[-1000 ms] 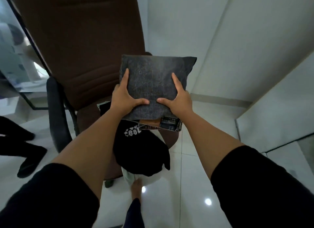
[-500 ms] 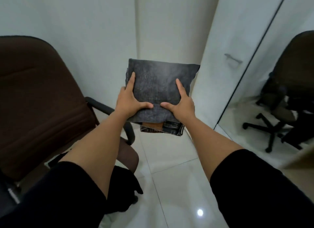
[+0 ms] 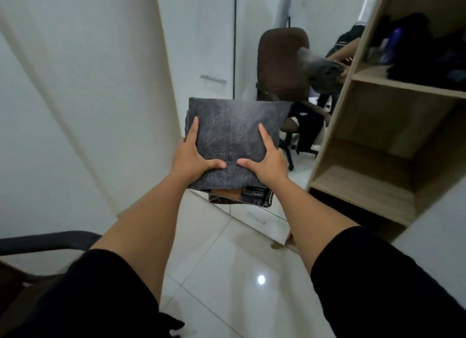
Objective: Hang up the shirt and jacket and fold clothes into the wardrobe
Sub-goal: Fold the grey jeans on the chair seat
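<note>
My left hand (image 3: 193, 158) & right hand (image 3: 268, 162) both clamp the folded dark grey denim jeans (image 3: 233, 138), thumbs on top, fingers along the sides. Jeans held up in mid-air, just left of the light wooden wardrobe shelves (image 3: 393, 85); dark clothes (image 3: 426, 52) piled on upper shelf. Mirror door (image 3: 264, 17) beyond.

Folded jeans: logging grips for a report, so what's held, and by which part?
Both hands, left and right, grip the folded grey jeans by their near edge, one at each side.
</note>
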The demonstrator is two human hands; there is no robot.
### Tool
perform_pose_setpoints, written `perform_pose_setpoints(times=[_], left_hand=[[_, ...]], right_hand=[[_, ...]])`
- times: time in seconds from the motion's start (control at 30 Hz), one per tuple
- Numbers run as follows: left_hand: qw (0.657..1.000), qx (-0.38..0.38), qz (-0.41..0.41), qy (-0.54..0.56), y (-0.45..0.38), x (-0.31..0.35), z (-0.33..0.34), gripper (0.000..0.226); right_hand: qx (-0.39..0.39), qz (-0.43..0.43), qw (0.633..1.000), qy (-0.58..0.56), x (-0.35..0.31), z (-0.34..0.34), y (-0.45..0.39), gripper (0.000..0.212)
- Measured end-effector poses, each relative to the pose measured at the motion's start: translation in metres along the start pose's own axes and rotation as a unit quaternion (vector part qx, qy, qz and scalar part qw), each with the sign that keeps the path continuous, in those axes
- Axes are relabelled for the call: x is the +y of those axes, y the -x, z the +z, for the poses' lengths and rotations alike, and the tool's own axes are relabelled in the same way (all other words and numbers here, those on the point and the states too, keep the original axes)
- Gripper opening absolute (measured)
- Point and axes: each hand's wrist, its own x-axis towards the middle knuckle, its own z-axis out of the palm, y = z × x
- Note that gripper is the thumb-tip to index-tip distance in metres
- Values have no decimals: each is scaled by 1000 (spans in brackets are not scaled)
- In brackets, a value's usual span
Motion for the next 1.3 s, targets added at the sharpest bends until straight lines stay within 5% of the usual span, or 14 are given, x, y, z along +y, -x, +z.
perform_pose_setpoints(times=[0.37,0.67,1.3], left_hand=[[979,-162,115,34,-25,95,159,134],[966,-210,142,60,-52,167,290,133],[940,-216,247,94,-112,102,583,132]], right_hand=[[138,120,982,48,105,-129,14,102],[183,144,971,54,200,-220,-19,102],[278,106,946,126,483,-216,-99,101]])
